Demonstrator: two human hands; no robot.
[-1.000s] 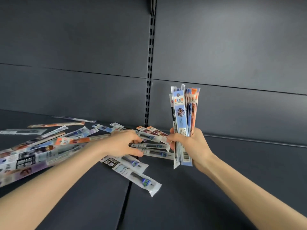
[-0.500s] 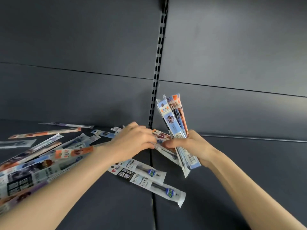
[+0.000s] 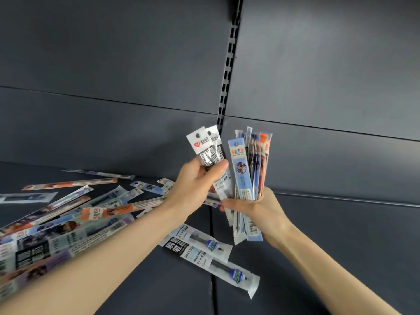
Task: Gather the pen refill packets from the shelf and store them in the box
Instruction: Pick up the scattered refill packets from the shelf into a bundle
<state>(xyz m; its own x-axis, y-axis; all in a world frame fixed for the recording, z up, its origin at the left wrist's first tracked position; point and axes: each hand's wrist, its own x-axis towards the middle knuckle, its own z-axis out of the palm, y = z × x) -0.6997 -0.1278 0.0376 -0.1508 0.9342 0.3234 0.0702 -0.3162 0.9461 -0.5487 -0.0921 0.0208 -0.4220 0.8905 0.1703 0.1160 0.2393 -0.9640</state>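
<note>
Standing upright, refill packets (image 3: pixel 240 169) fill left hand (image 3: pixel 193 183) and right hand (image 3: pixel 261 210).

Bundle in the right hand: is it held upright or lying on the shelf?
Upright, off the shelf. The right hand grips the bundle near its lower end; the packet tops point up, slightly fanned.

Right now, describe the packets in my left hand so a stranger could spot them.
Start at the slotted upright in the shelf's back wall; just below it the left hand holds up two packets. Unlike the blue-and-orange bundle held by the right hand, they have white tops and a red heart logo.
</note>
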